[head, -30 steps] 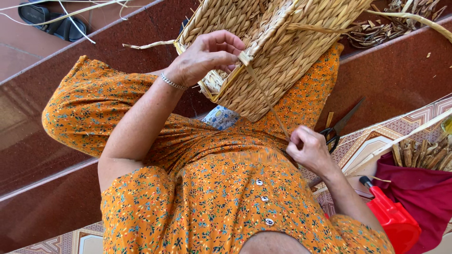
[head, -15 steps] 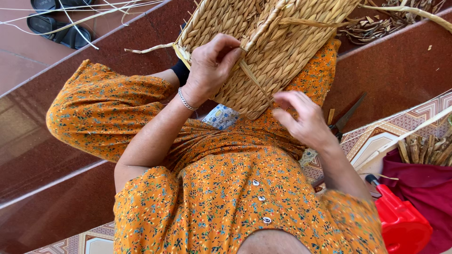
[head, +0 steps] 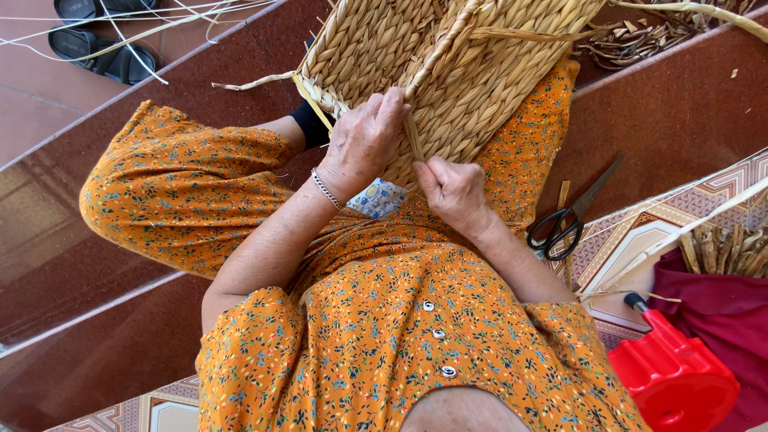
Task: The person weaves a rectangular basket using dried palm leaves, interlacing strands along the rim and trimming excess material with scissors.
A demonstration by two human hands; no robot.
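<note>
The left hand [head: 364, 140] is pressing the woven straw basket [head: 448, 72] on the lap while the right hand [head: 452, 188] fingers are pinching a straw strand [head: 412, 132] (best pulled snug, evenly), scissors [head: 564, 224] lying right.

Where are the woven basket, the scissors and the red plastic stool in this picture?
woven basket [head: 472, 64], head view, on its plaited side wall.
scissors [head: 558, 230], head view, on the black handle loops.
red plastic stool [head: 676, 376], head view, on its red top.
</note>
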